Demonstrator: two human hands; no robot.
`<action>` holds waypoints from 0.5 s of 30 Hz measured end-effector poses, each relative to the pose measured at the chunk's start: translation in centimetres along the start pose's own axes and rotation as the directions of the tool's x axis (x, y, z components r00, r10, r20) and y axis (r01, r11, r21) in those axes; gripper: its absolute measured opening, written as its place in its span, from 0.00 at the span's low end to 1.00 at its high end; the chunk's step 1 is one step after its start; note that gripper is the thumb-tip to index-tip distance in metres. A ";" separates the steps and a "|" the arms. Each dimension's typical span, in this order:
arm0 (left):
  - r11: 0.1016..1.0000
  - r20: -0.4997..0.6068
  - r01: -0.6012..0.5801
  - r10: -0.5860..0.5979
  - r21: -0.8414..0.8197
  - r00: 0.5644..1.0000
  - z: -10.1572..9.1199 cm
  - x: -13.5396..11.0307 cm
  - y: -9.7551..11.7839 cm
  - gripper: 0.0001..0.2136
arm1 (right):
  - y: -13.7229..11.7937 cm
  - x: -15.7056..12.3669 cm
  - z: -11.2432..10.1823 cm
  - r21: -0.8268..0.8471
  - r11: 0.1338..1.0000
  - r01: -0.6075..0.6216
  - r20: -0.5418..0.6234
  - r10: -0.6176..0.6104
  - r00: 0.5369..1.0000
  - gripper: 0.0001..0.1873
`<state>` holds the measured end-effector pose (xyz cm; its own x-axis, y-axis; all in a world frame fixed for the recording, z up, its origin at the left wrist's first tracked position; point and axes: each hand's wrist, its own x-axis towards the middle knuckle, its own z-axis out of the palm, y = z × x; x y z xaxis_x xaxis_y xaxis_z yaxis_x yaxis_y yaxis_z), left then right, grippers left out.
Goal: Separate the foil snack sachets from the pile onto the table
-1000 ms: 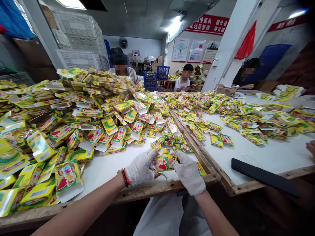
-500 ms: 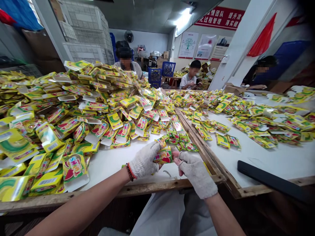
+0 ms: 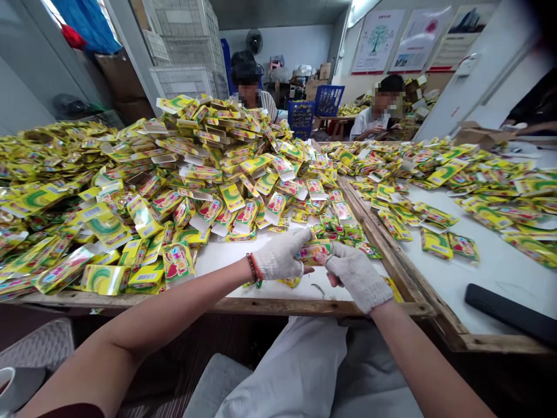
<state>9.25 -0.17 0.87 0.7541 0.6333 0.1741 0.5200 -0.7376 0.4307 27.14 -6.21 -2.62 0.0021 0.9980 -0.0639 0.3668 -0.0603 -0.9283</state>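
Observation:
Both my hands wear white knit gloves and meet over the near edge of a white table [image 3: 217, 261]. My left hand [image 3: 281, 258] and my right hand [image 3: 354, 276] are closed together on a small yellow-green packet [image 3: 314, 249] with red print, held between them just above the table. A beaded bracelet [image 3: 253, 269] circles my left wrist. A huge heap of yellow packets [image 3: 174, 168] and flat cards rises behind my hands and to the left.
A wooden rail [image 3: 369, 223] separates a second white table [image 3: 478, 261] on the right, strewn with more packets. A long black flat object [image 3: 509, 313] lies on its near edge. Three people sit at the far side. White crates [image 3: 183, 52] are stacked behind. White cloth [image 3: 300, 371] covers my lap.
The camera has tipped down and turned left. My hands stay together on the packet and have lifted slightly away from the table edge.

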 end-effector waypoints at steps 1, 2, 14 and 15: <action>0.993 0.017 0.066 -0.065 -0.094 0.998 -0.2 0.2 0.0 0.20 | -0.3 0.2 -0.2 0.030 0.999 -0.014 -0.008 0.014 1.000 0.14; 0.973 0.051 0.130 -0.122 -0.189 0.991 -0.4 0.4 -0.1 0.20 | -0.7 0.3 -0.3 0.048 0.999 -0.020 -0.022 0.021 1.000 0.12; 0.920 0.110 0.020 0.025 -0.390 0.994 1.7 2.1 0.7 0.19 | 1.2 0.5 -2.4 0.165 0.986 -0.002 0.037 -0.004 0.999 0.13; 0.918 0.115 0.013 0.036 -0.397 0.993 1.7 2.7 0.8 0.18 | 1.1 0.7 -2.7 0.142 0.990 0.002 0.039 -0.008 0.999 0.14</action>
<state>12.36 0.55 0.12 0.8136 0.5750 0.0861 0.3278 -0.5760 0.7488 30.02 -5.55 -2.68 -0.0368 0.9968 -0.0709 0.2307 -0.0605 -0.9711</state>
